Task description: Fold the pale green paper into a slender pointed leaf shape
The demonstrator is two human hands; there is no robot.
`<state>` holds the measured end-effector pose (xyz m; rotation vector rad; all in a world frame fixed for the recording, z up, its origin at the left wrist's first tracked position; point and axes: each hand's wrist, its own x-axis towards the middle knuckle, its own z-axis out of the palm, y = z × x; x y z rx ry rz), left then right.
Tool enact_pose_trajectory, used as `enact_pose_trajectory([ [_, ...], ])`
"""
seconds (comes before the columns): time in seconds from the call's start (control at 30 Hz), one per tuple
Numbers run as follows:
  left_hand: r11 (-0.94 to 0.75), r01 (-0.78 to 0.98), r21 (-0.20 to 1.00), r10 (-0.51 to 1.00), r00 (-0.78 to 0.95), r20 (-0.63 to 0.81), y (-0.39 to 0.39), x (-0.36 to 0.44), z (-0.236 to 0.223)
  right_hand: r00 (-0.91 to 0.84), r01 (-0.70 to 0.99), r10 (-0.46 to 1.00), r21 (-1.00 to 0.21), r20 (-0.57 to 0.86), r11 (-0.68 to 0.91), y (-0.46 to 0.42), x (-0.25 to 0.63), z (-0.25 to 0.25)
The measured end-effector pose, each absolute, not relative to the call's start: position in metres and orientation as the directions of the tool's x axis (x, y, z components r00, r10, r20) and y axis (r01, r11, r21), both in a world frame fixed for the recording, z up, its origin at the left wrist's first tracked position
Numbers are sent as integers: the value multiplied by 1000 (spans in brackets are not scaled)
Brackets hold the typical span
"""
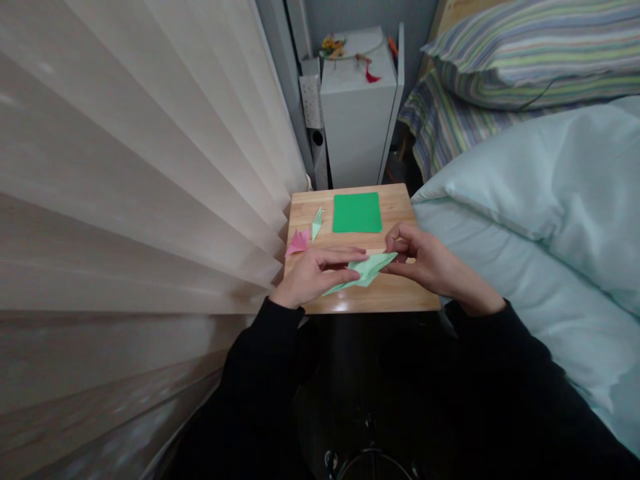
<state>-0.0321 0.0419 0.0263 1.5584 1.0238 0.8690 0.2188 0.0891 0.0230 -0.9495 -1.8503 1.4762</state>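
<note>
A partly folded sheet of light green origami paper (pixel 371 268) is held between my two hands, just above the front of the small wooden table (pixel 380 303). My left hand (pixel 320 270) grips its left part, thumb in front and fingers behind. At the paper's right tip, the fingers of my right hand (pixel 417 257) are curled and pinch its edge. Behind the hands lies a square stack of bright green paper (pixel 357 213). Left of the stack are a small pale green folded paper piece (pixel 317 224) and a pink folded paper piece (pixel 298 242).
Pleated curtains (pixel 200 167) hang close along the table's left side. A bed with a pale blue quilt (pixel 540 200) and striped pillows (pixel 540 47) borders the right. Beyond the table stands a white cabinet (pixel 357 127) with small ornaments on top.
</note>
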Motion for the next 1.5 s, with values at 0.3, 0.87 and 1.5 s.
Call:
enact_pose_trajectory([
  [0.3,26,68,997,982,185,-39,40,-6,13,-485,77,875,-996,5,49,87,209,21],
  [0.87,-24,194,981,995,97,5,36,1,16,-370,-2,929,-1000,9,9,82,202,24],
  [1.5,-22,103,994,993,118,9,38,0,14,-376,-23,926,-1000,21,13,81,204,28],
])
